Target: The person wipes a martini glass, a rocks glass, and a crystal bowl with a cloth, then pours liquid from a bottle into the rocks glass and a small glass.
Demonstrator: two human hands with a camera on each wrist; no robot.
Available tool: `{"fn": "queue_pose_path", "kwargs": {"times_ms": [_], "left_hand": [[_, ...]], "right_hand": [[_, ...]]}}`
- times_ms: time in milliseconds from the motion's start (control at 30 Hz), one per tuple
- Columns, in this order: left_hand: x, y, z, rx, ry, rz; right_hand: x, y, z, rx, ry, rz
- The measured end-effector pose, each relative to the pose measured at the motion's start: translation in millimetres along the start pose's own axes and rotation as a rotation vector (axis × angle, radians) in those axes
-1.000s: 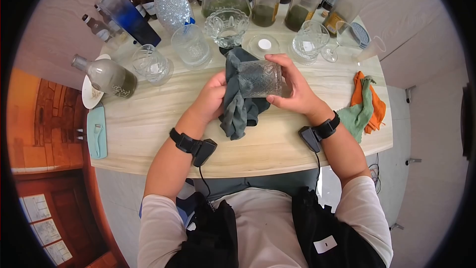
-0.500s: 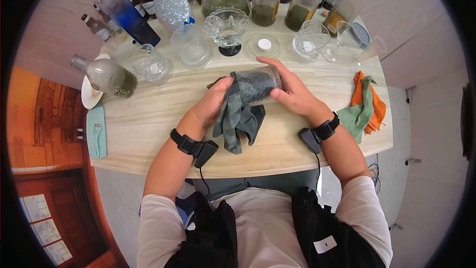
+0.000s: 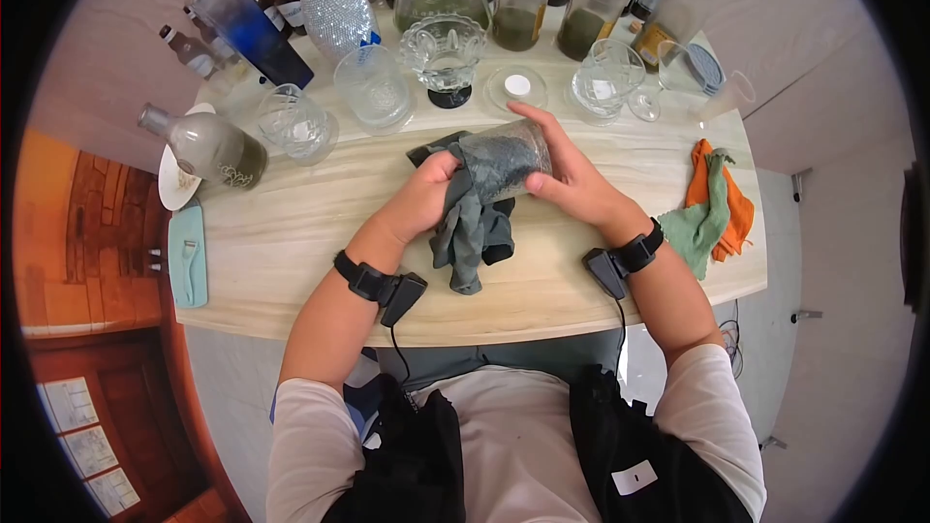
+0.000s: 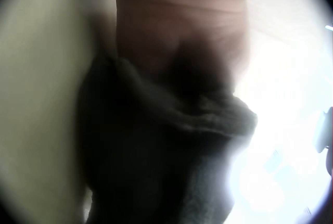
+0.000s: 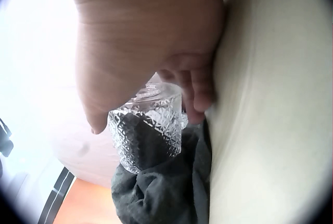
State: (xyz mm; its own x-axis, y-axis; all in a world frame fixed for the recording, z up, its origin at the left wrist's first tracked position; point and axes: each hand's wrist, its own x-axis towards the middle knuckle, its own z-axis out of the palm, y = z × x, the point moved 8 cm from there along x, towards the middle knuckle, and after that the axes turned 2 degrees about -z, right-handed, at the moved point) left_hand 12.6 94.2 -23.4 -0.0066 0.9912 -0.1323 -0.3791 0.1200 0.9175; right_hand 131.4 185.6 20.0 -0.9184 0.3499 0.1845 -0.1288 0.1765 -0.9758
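A clear tumbler with a textured pattern [image 3: 513, 157] lies sideways between the two hands above the table. My right hand [image 3: 585, 180] grips it round its right end, thumb at the near side and fingers at the far side. Dark grey cloth [image 3: 465, 240] is bunched at the tumbler's left end, and part of it shows inside through the glass. My left hand [image 3: 422, 196] holds this cloth, its fingertips hidden in the folds. In the right wrist view the cut pattern of the tumbler [image 5: 151, 130] stands out; the left wrist view is blurred, with cloth [image 4: 151, 151] below the hand.
Glasses [image 3: 373, 92], a footed glass bowl [image 3: 444, 53] and a dish with a white candle [image 3: 516, 87] stand beyond the hands, with several bottles [image 3: 518, 10] behind. Left are a tilted decanter [image 3: 208, 147] and a teal board [image 3: 187, 257]; right, green [image 3: 699, 223] and orange cloths [image 3: 738, 213].
The tumbler has tilted, its right end turning away. The cloth's upper part has dropped from the tumbler's far side, uncovering the bowl's black foot. Lately the left hand has shifted slightly nearer the person.
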Motion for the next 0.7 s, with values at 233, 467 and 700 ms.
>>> {"fn": "queue_pose_path", "kwargs": {"times_ms": [233, 467, 700], "left_hand": [[-3.9, 0.9, -0.6, 0.046, 0.054, -0.009], [1.8, -4.3, -1.8, 0.041, -0.02, -0.015], [-4.2, -13.8, -11.0, 0.038, -0.022, -0.096]], "right_hand": [[-0.7, 3.4, 0.2, 0.024, -0.059, 0.011], [1.8, -0.8, 1.2, -0.021, -0.005, -0.025], [-0.7, -3.1, 3.4, 0.019, -0.038, -0.038]]}}
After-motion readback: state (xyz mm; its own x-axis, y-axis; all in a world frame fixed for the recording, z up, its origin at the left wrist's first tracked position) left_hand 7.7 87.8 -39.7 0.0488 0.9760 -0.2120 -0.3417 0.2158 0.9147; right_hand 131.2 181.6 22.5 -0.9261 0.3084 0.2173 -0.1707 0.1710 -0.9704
